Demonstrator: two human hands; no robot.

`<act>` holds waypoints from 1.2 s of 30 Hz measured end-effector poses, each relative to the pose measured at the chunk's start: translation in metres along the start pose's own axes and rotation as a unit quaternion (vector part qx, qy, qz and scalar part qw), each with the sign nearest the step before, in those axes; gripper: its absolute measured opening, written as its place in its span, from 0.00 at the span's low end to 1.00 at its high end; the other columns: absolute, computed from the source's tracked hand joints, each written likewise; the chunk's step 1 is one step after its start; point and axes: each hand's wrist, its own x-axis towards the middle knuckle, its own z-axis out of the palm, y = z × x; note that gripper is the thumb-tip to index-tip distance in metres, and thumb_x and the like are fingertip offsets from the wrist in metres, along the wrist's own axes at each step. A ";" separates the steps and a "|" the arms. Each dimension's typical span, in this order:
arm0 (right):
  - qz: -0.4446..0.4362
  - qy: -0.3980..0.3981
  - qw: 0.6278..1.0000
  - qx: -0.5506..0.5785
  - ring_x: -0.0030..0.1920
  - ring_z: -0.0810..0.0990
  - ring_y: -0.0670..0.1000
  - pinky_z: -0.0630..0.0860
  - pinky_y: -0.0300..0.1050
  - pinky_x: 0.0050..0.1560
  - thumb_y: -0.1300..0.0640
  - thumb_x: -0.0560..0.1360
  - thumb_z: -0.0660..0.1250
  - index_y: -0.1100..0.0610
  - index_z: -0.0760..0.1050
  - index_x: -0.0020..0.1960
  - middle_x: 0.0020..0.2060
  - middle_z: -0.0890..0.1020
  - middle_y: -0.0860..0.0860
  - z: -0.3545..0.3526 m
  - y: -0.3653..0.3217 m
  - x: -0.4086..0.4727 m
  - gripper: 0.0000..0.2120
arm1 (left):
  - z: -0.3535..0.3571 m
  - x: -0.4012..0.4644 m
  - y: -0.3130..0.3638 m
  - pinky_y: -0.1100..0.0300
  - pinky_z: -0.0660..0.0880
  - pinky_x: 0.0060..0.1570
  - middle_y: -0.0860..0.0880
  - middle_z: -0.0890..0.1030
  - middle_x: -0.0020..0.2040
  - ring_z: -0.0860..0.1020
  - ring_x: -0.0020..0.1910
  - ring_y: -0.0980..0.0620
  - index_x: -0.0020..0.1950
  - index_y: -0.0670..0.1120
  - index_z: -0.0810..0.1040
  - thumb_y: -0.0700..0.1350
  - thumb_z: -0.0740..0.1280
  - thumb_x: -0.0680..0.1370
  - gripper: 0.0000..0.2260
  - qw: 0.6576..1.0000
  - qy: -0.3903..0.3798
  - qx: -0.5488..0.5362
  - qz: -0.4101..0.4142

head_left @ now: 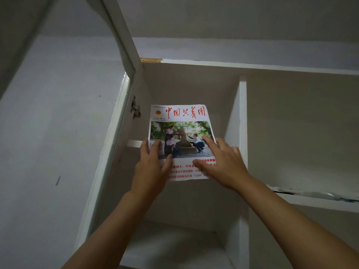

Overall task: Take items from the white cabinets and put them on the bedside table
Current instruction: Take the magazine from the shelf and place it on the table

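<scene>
My left hand (150, 167) and right hand (225, 164) both hold the magazine (179, 133) in front of the white cabinet's (194, 90) left compartment. Left fingers (155, 148) curl round its left edge; right fingers (210, 142) lie nearly straight across the cover, thumb spread.

White mag (180, 133) w/ red title & cover photo, held flat-on inside open white cabinet (242, 117) compartment.
</scene>
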 end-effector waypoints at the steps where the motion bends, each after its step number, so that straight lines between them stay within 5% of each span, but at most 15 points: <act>1: 0.004 -0.002 1.000 0.005 0.65 0.71 0.54 0.69 0.57 0.68 0.17 0.71 0.48 0.39 0.53 0.82 0.70 0.71 0.47 -0.001 0.000 0.000 0.46 | -0.001 -0.002 0.001 0.61 0.74 0.49 0.48 0.60 0.79 0.78 0.62 0.44 0.75 0.52 0.68 0.55 0.66 0.82 0.23 1.000 0.005 -0.004 -0.003; 7: 0.016 -0.009 0.999 0.043 0.66 0.70 0.54 0.71 0.59 0.68 0.21 0.72 0.56 0.38 0.58 0.81 0.67 0.73 0.45 -0.010 -0.008 -0.015 0.42 | -0.005 -0.023 0.002 0.78 0.73 0.37 0.47 0.65 0.76 0.76 0.58 0.52 0.73 0.47 0.72 0.49 0.68 0.82 0.20 0.997 0.039 -0.072 -0.011; 16: 0.046 -0.006 0.988 0.145 0.69 0.74 0.54 0.83 0.62 0.58 0.23 0.71 0.59 0.33 0.54 0.79 0.73 0.64 0.44 -0.005 -0.015 -0.056 0.40 | -0.005 -0.054 0.007 0.78 0.73 0.38 0.49 0.70 0.70 0.77 0.48 0.69 0.71 0.43 0.74 0.42 0.70 0.81 0.19 0.982 0.062 -0.173 -0.041; 21: 0.063 -0.016 0.978 0.196 0.65 0.78 0.50 0.85 0.47 0.53 0.36 0.77 0.69 0.38 0.56 0.81 0.72 0.62 0.41 -0.003 -0.020 -0.095 0.38 | -0.002 -0.079 0.002 0.80 0.72 0.44 0.45 0.74 0.66 0.75 0.54 0.74 0.71 0.41 0.74 0.38 0.71 0.80 0.20 0.982 0.058 -0.180 -0.027; 24: 0.092 -0.020 0.967 0.237 0.64 0.78 0.49 0.86 0.48 0.52 0.40 0.77 0.72 0.39 0.57 0.81 0.68 0.62 0.40 0.002 -0.024 -0.116 0.38 | 0.001 -0.100 -0.001 0.79 0.71 0.47 0.46 0.74 0.65 0.74 0.57 0.73 0.72 0.42 0.74 0.37 0.71 0.79 0.21 0.979 0.052 -0.197 -0.026; 31: 0.131 0.038 0.957 0.256 0.63 0.74 0.37 0.81 0.33 0.51 0.44 0.76 0.75 0.40 0.66 0.75 0.63 0.68 0.41 0.004 -0.032 -0.165 0.31 | -0.002 -0.153 -0.009 0.56 0.82 0.51 0.51 0.75 0.62 0.79 0.58 0.56 0.72 0.49 0.73 0.41 0.70 0.79 0.21 0.974 0.021 -0.220 -0.042; 36: 0.146 0.035 0.945 0.291 0.62 0.75 0.40 0.77 0.27 0.47 0.47 0.76 0.75 0.43 0.68 0.73 0.63 0.71 0.42 0.001 -0.034 -0.208 0.28 | -0.019 -0.193 0.003 0.75 0.71 0.54 0.53 0.76 0.61 0.75 0.59 0.67 0.69 0.48 0.76 0.38 0.72 0.77 0.21 0.981 -0.002 -0.184 -0.055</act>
